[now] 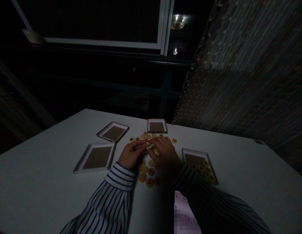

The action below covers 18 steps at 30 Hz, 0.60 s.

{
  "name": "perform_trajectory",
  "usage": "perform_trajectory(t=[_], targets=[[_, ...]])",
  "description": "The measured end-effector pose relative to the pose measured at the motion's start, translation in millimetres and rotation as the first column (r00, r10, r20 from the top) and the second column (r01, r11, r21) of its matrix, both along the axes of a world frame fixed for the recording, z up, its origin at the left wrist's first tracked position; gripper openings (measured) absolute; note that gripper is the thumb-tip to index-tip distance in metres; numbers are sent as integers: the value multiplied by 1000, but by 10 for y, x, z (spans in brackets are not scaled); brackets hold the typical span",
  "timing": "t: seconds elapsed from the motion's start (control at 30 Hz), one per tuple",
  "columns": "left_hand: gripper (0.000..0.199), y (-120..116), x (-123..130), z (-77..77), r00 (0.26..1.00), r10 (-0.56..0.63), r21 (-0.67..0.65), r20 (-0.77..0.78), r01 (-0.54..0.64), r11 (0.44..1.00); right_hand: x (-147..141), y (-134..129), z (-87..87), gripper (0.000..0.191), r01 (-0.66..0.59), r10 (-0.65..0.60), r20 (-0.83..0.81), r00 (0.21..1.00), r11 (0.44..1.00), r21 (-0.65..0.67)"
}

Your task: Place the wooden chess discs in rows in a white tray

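Observation:
My left hand [130, 155] and my right hand [166, 153] meet above the middle of the white table. Between their fingertips is a round Chinese chess piece [148, 145] with a dark character facing up. The left thumb and fingers close on its left side, while my right fingers curl over its right side. Under and around the hands lie several more pieces, some plain side up, others with red characters, such as a red-marked piece [150, 182] near the front. Part of this spread is hidden by my right hand.
A shallow tray [98, 157] lies at left, with a second tray [114, 132] behind it and a third tray [157, 126] at the back. To the right, another tray [193, 158] contains several dark-marked pieces [207, 170]. A lit phone [183, 203] lies near my right forearm.

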<state>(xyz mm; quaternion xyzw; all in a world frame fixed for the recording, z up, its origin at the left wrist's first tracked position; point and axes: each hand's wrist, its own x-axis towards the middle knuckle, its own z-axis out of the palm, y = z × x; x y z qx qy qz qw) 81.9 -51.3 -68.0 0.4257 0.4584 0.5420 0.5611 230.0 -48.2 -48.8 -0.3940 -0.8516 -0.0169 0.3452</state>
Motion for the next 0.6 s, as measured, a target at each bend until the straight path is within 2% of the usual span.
perform_trajectory(t=[0.17,0.47,0.6], targets=[[40,-7,5,3,1000,4,-43,1,-4,999,-4,-11,2,20,10,-10,5,1000,1000,-7],[33,7,-8,-1,995,95,52,23,-96,994,30,-4,34,22,8,-8,-61,998,1000,-8],[41,18,-31,-12,985,169,96,38,-172,980,85,10,85,23,22,-25,-110,994,999,-30]])
